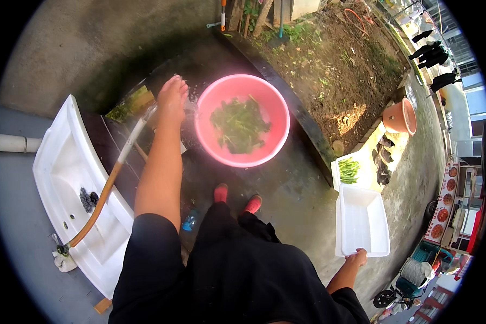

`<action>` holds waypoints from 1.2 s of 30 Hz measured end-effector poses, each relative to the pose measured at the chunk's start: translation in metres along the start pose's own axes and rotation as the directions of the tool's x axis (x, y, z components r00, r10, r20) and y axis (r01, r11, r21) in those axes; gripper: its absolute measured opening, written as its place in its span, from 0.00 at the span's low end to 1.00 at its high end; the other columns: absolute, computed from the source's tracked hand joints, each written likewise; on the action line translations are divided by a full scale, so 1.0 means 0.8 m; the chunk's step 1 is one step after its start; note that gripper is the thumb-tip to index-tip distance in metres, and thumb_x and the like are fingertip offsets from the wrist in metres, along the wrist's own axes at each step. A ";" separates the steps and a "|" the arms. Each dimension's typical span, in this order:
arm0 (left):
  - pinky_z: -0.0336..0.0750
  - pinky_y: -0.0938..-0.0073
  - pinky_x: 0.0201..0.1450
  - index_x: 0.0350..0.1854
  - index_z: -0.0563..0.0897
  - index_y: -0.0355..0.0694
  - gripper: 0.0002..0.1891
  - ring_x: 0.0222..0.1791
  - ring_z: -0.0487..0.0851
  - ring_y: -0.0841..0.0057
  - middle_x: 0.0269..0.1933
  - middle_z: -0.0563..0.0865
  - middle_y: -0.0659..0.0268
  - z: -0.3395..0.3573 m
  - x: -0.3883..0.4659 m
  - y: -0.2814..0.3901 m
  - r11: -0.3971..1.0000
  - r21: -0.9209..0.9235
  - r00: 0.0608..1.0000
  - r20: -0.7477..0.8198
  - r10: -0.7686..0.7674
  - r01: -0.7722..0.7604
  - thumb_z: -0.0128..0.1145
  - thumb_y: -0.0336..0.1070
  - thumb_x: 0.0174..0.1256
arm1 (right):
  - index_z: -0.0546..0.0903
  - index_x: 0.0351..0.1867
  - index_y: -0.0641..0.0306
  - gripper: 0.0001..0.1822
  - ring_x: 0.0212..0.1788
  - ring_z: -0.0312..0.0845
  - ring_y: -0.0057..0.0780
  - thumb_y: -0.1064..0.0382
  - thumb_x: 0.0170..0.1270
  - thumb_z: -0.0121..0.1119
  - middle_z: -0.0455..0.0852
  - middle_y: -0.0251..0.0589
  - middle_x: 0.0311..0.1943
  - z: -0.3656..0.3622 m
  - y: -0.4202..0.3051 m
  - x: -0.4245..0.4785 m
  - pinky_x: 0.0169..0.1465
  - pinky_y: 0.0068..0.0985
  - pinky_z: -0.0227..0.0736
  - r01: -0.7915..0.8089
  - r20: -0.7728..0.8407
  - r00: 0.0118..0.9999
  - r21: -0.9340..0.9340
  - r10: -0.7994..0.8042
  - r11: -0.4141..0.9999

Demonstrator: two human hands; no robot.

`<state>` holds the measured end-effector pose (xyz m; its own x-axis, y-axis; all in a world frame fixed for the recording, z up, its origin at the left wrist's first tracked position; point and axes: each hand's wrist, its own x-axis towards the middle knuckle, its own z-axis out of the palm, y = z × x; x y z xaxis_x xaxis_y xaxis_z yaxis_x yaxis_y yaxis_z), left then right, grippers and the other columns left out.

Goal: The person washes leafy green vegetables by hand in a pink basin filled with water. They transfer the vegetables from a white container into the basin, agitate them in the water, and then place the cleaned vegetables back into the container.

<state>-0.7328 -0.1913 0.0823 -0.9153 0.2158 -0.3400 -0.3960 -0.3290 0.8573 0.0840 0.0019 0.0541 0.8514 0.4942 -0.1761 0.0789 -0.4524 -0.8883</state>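
Note:
My left hand [173, 94] is at the end of a hose [113, 178], with water splashing around its fingers. Whether the fingers grip anything is unclear. Just right of it, a pink plastic basin [243, 161] on the wet ground holds green leafy vegetables [239, 125], apparently in water. Low on the right, my right hand [356, 257] grips the near rim of a white plastic tub [362, 220], whose visible inside holds nothing. Beyond that tub, cut green stalks [348, 170] lie in another white container [334, 176].
The hose runs from a tap [62, 249] across a white sink [60, 162] on the left. A low concrete curb [291, 103] borders a soil bed [348, 69]. A terracotta-coloured pot [397, 116] stands to the right. A blue-capped plastic bottle [189, 222] lies near my feet.

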 end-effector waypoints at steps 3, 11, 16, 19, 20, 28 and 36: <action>0.70 0.76 0.48 0.56 0.75 0.40 0.21 0.44 0.79 0.76 0.46 0.82 0.61 -0.001 -0.025 0.018 0.785 0.579 0.975 0.159 0.157 -0.221 0.55 0.39 0.62 | 0.71 0.38 0.76 0.22 0.35 0.76 0.47 0.80 0.32 0.48 0.76 0.52 0.36 0.024 -0.017 -0.030 0.35 0.47 0.74 0.000 0.070 0.998 0.075 -0.005 0.997; 0.74 0.70 0.43 0.40 0.83 0.39 0.12 0.39 0.82 0.63 0.37 0.84 0.55 -0.010 -0.097 0.070 0.130 0.768 0.682 0.461 0.567 -0.627 0.51 0.39 0.62 | 0.72 0.40 0.75 0.23 0.36 0.77 0.49 0.78 0.34 0.50 0.76 0.52 0.38 0.079 -0.021 0.008 0.33 0.51 0.71 0.004 0.144 0.989 0.087 -0.016 0.996; 0.74 0.71 0.40 0.35 0.83 0.40 0.09 0.36 0.81 0.64 0.34 0.83 0.57 -0.054 -0.154 0.107 -0.124 0.796 0.607 0.543 0.580 -0.592 0.55 0.38 0.59 | 0.71 0.42 0.77 0.24 0.36 0.77 0.48 0.79 0.35 0.49 0.77 0.52 0.38 0.101 -0.013 0.030 0.37 0.48 0.71 0.062 0.177 0.982 0.041 -0.068 0.997; 0.72 0.67 0.46 0.31 0.83 0.42 0.07 0.40 0.80 0.64 0.33 0.83 0.60 -0.080 -0.189 0.130 -0.324 0.868 0.737 0.492 0.464 -0.376 0.56 0.37 0.57 | 0.71 0.43 0.80 0.26 0.38 0.76 0.45 0.81 0.33 0.46 0.77 0.52 0.39 0.087 -0.035 0.005 0.44 0.40 0.72 0.126 0.181 0.974 0.055 -0.134 0.990; 0.69 0.65 0.49 0.33 0.83 0.42 0.06 0.44 0.78 0.64 0.35 0.83 0.61 -0.093 -0.193 0.135 -0.367 0.833 0.689 0.550 0.472 -0.413 0.56 0.36 0.56 | 0.71 0.44 0.80 0.26 0.38 0.76 0.46 0.81 0.34 0.46 0.77 0.53 0.39 0.081 -0.037 0.005 0.45 0.40 0.72 0.150 0.191 0.968 0.069 -0.160 0.986; 0.55 0.61 0.65 0.47 0.81 0.45 0.15 0.63 0.66 0.65 0.54 0.78 0.65 -0.184 -0.237 0.171 -0.424 0.782 0.614 0.622 0.485 -0.457 0.57 0.35 0.55 | 0.69 0.57 0.73 0.32 0.49 0.76 0.50 0.73 0.43 0.44 0.76 0.60 0.50 0.034 -0.056 -0.067 0.54 0.37 0.70 0.515 0.214 0.856 -0.285 -0.470 0.809; 0.59 0.63 0.63 0.48 0.80 0.45 0.13 0.61 0.69 0.65 0.54 0.78 0.65 -0.288 -0.283 0.220 -0.402 0.826 0.622 0.563 0.545 -0.396 0.56 0.36 0.60 | 0.77 0.41 0.74 0.22 0.40 0.79 0.39 0.76 0.37 0.49 0.81 0.48 0.38 0.136 -0.168 -0.134 0.42 0.31 0.74 0.592 0.454 0.662 0.172 -0.597 0.787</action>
<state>-0.6123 -0.5095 0.2210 -0.7434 0.4725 0.4733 0.5817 0.8061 0.1090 -0.0741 0.0904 0.1460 0.2810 0.9339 0.2211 0.4773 0.0639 -0.8764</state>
